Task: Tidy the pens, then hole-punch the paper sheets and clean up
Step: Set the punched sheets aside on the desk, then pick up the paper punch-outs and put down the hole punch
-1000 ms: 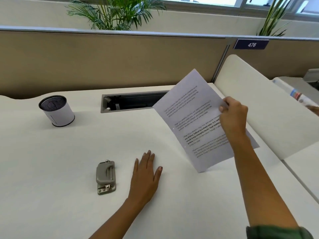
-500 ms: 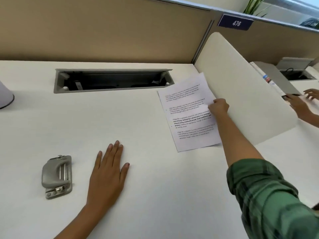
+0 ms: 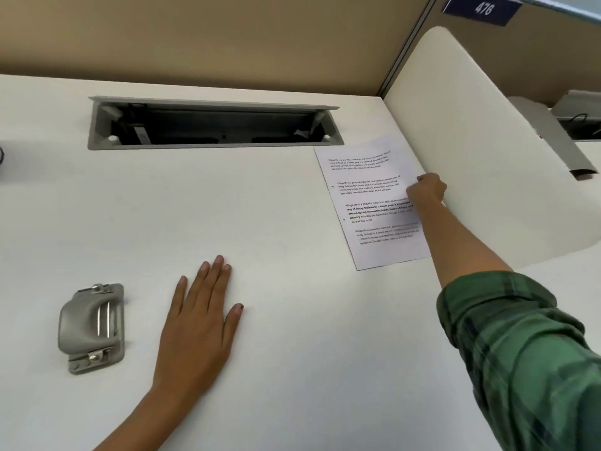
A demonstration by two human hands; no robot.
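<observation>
Printed paper sheets [image 3: 367,203] lie flat on the white desk [image 3: 276,320] at the far right, beside the side divider. My right hand [image 3: 426,188] rests on their right edge with fingers curled, pinching the sheets. My left hand [image 3: 201,320] lies flat and open on the desk near the front, palm down, holding nothing. A grey metal hole punch [image 3: 92,327] sits to the left of my left hand, apart from it. No pens are in view.
An open grey cable tray slot [image 3: 214,125] is sunk into the desk at the back. A white curved divider [image 3: 481,141] stands along the right side, with a tan partition wall [image 3: 227,37] behind. A dark object's edge [image 3: 1,156] shows at far left.
My right hand has carried the sheets from upright in the air down flat onto the desk by the divider. The view has tilted down and closer. My left hand has stayed flat.
</observation>
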